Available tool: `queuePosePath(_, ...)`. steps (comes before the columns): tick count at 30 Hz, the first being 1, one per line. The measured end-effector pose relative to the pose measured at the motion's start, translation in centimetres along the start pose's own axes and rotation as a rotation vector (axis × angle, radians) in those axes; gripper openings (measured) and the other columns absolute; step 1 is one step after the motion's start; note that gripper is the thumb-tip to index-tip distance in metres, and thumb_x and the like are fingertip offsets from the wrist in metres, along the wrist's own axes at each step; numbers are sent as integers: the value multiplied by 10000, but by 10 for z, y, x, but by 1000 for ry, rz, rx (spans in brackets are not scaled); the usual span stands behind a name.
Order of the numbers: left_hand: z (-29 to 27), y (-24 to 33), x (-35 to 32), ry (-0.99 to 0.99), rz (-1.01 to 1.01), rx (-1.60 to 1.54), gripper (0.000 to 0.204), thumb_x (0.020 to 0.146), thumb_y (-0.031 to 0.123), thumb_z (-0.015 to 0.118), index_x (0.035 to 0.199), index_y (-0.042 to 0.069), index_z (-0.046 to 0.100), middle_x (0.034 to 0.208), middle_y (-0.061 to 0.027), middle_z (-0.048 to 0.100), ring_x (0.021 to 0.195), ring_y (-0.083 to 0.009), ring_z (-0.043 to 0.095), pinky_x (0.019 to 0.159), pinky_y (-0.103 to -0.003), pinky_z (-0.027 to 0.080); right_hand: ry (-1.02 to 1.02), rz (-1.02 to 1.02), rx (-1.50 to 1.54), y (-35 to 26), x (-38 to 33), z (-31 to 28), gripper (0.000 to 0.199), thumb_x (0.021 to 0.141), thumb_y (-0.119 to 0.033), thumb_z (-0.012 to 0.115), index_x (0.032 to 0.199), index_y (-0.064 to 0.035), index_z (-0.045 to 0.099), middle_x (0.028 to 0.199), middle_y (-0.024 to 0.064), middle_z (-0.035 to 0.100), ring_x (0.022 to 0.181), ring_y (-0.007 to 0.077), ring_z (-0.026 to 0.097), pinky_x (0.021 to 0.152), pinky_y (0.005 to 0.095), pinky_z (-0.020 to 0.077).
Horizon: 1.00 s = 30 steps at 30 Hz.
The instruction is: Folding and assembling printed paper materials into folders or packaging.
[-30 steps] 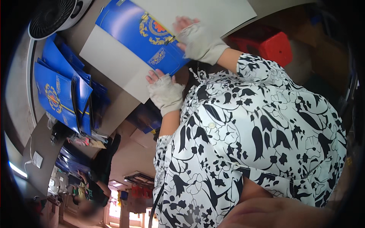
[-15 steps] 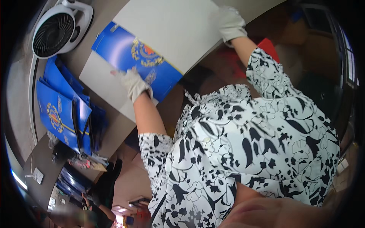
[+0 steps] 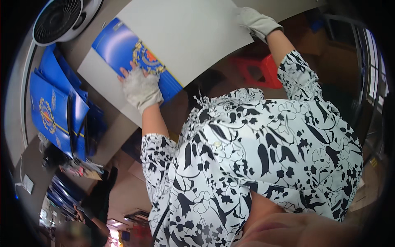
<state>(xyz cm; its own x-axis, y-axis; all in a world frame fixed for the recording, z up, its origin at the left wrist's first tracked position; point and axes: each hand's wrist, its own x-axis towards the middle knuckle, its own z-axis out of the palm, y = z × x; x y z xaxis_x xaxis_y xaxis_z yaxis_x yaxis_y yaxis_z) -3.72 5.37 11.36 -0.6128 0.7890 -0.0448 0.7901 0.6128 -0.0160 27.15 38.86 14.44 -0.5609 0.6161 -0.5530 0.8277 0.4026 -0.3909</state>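
My left hand (image 3: pixel 142 88), in a whitish glove with bare fingertips, lies with fingers spread on a blue printed panel (image 3: pixel 117 45) bearing a round emblem and a yellow line. That panel rests over a pale sheet (image 3: pixel 98 78) on the table. Beside it a large white sheet (image 3: pixel 181 33) stretches to the right. My gloved right hand (image 3: pixel 260 25) is closed on this sheet's right edge; its fingertips look blurred and pale against the white.
Several blue printed folders or bags (image 3: pixel 53 105) stand stacked at the left. Behind them is a white-and-black fan (image 3: pixel 57 20). A red plastic stool (image 3: pixel 265 70) stands below the table's edge at right. Another person (image 3: pixel 96 220) is at the lower left.
My left hand has moved up onto the blue panel and flattened there. My right hand has shifted slightly right along with the white sheet's edge. The whole view has also shifted.
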Motion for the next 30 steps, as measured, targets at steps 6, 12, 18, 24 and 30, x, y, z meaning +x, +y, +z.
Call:
queuePosePath(6,23,-19,-18,-25,61,47,590,1003,369,499,1526,95,492,1518,-198,532,1517,-346,358,1270,-538,152,511,-686,-266,-123,-58,79,960,886,-560,703,1547,47,364,1393,333,563,1340,461,527,1175,458,388)
queuePosePath(12,26,-9,-16,41,117,-4,551,1004,344,526,1504,112,532,1484,-214,558,1485,-356,407,1253,-528,212,469,-551,-450,-171,-53,139,631,889,-547,703,1420,-214,627,1551,112,496,1431,383,431,1146,538,379)
queuePosePath(18,22,-9,-11,33,99,9,572,1004,373,512,1521,129,514,1497,-189,555,1502,-327,390,1266,-534,162,619,-714,-216,-157,-26,110,885,852,-557,711,1468,42,496,1295,312,634,1314,437,555,1205,497,332)
queuePosePath(24,27,-8,-7,41,117,3,572,1007,376,511,1525,134,509,1505,-189,546,1507,-323,381,1267,-531,163,527,-483,-135,-182,-17,139,963,847,-619,693,1519,25,443,1516,323,451,1494,480,312,1258,493,215)
queuePosePath(30,34,-10,-10,19,111,36,572,1007,378,507,1527,138,508,1505,-175,552,1504,-318,387,1265,-532,166,527,-458,-232,-194,-14,153,931,898,-643,608,1547,-3,418,1565,245,445,1512,451,293,1269,519,157)
